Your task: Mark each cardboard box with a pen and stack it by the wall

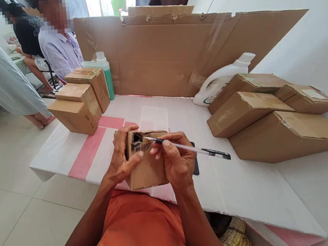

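Note:
My left hand grips the left side of a small cardboard box held upright at the near table edge. A torn dark patch shows on the box's upper face. My right hand holds a clear ballpoint pen, its tip touching the box's top by the torn patch. The pen's capped end points right. A dark flat object, mostly hidden, lies behind my right hand.
The white and pink table carries three stacked small boxes at the left and three larger boxes at the right. A green bottle and a white jug stand before a cardboard screen. Two people sit far left.

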Motion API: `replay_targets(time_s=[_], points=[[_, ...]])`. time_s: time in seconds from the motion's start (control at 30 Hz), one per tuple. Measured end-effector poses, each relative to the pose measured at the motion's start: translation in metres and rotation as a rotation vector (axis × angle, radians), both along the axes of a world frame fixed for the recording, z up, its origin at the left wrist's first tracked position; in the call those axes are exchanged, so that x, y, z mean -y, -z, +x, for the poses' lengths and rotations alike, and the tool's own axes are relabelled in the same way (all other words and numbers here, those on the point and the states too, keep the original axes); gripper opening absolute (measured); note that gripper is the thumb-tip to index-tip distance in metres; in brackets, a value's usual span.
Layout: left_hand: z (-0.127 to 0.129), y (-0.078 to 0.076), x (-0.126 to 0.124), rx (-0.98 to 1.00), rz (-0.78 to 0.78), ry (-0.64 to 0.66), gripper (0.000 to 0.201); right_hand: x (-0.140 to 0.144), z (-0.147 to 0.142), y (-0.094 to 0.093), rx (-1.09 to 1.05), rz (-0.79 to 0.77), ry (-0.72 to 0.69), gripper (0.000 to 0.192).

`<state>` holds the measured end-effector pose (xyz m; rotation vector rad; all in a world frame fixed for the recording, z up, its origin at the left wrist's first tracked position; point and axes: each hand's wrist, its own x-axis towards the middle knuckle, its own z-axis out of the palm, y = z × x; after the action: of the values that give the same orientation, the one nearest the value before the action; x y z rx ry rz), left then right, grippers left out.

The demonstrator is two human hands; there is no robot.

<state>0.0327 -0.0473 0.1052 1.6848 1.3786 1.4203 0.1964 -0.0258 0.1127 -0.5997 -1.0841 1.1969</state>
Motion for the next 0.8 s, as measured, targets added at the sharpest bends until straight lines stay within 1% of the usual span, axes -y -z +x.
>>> replay_targets(time_s=[0.03,0.1,0.23,0.4,0.57,0.7,0.8], points=[[-0.0008,0.0020,0.0008,-0.027,0.010,0.034,0.062,0.0010,0.0009,0.0016,0.026,0.010,0.016,0.014],[-0.0025,0.0057,0.0006,-0.053,0.021,0.069,0.067,0.0036,0.0019,0.0031,0.079,0.025,0.035,0.012],[-0.0057,0.0091,-0.0019,-0.008,-0.014,0.099,0.068,0.0081,-0.0013,0.0013,0.183,0.062,0.048,0.007],[-0.0043,0.0050,-0.0002,-0.018,0.001,0.091,0.062,0.0101,-0.0040,-0.0026,0.321,0.093,0.085,0.005],[-0.0029,0.0016,0.0011,-0.022,-0.046,0.091,0.065,0.0096,-0.0003,-0.0030,0.327,0.103,0.074,0.003],[-0.0035,0.0045,-0.0003,-0.007,-0.044,0.101,0.064,0.0085,0.0018,-0.0039,0.338,0.110,0.053,0.004],[-0.0033,0.0069,-0.0014,0.009,-0.040,0.084,0.065,0.0076,0.0027,-0.0061,0.378,0.119,0.048,0.007]])
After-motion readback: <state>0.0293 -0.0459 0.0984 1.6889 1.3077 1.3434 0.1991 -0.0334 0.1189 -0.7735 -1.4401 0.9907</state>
